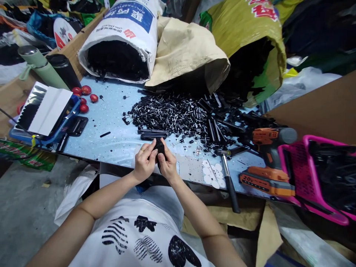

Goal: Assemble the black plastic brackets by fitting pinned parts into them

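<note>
Blue table (112, 109): hands (145, 162) hold a black part (160, 147), perhaps plastic.

Black part (160, 146), held, partly covered

Grey concrete floor (30, 200) lies below the blue-topped workbench (114, 107); a wooden board (83, 31) edges its left, brown cardboard (319, 107) its right.

Cool light puts faint glare near the front edge of the blue tabletop (111, 115); inside the polypropylene sack (121, 35) shadow turns black; outer margins look stretched.
</note>
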Tool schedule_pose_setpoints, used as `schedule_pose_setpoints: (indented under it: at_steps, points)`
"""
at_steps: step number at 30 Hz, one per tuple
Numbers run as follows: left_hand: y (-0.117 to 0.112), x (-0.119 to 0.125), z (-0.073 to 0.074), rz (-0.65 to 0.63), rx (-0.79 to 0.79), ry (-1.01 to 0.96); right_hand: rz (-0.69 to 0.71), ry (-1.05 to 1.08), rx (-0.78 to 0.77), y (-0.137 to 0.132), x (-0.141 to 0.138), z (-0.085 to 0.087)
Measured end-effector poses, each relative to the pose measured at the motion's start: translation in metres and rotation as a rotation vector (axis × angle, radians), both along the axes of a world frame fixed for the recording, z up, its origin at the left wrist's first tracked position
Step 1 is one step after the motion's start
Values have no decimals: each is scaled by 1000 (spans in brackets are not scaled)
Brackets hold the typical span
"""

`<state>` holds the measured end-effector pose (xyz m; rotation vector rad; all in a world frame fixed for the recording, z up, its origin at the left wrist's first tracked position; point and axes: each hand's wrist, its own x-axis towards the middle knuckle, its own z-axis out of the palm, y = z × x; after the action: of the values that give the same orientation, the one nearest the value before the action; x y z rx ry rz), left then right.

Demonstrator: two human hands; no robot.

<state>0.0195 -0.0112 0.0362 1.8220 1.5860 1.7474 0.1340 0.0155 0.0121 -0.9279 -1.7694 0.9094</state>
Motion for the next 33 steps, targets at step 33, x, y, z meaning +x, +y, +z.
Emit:
schedule_pose_setpoints:
  at_steps: [33]
  points:
    - [1, -31, 16, -1072, -833, -811, 261, -243, 474, 29, 48, 65]
